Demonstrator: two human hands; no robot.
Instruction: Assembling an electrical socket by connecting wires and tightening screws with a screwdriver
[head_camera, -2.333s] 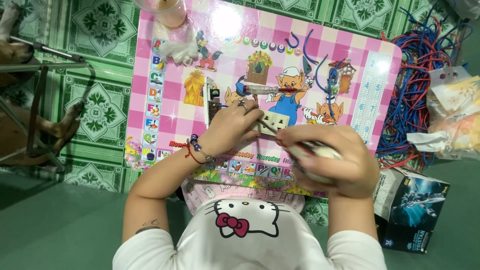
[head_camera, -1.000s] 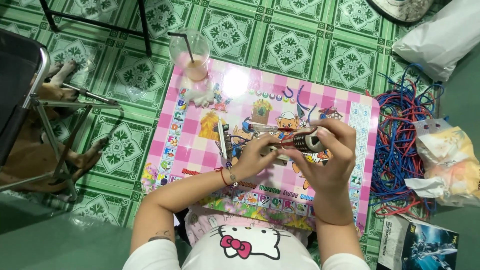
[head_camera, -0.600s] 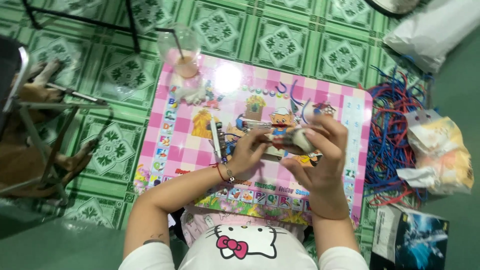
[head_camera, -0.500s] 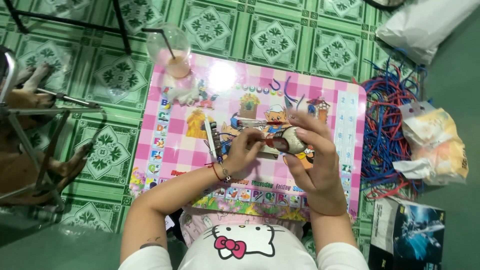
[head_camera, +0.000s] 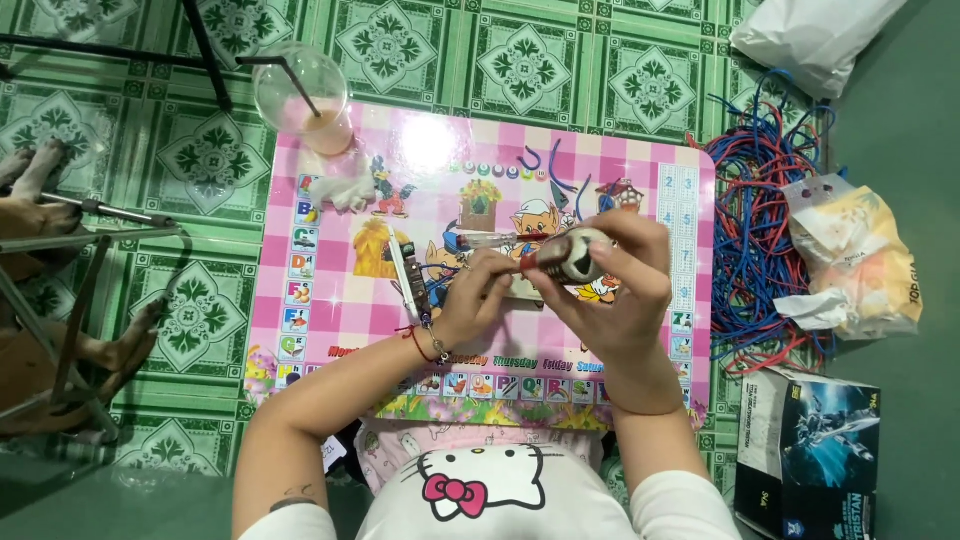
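My left hand (head_camera: 478, 298) pinches a small flat beige piece (head_camera: 521, 291) just above the pink checkered picture table (head_camera: 330, 320). My right hand (head_camera: 618, 285) grips a small dark-and-white rounded object (head_camera: 573, 254) with a reddish tip, held close to my left fingers over the table's middle. A slim dark tool (head_camera: 405, 282) lies on the table left of my left hand. A thin pen-like tool (head_camera: 488, 240) lies just beyond my fingers.
A plastic cup with a straw (head_camera: 303, 95) stands at the table's far left corner, a crumpled white tissue (head_camera: 345, 190) beside it. Blue and red wires (head_camera: 760, 210), plastic bags (head_camera: 860, 260) and a printed box (head_camera: 820, 450) lie right. Metal chair legs (head_camera: 90, 215) stand left.
My right hand has come from the table's near right to its middle and lifted the rounded object up to my left fingers. The view has shifted a little.
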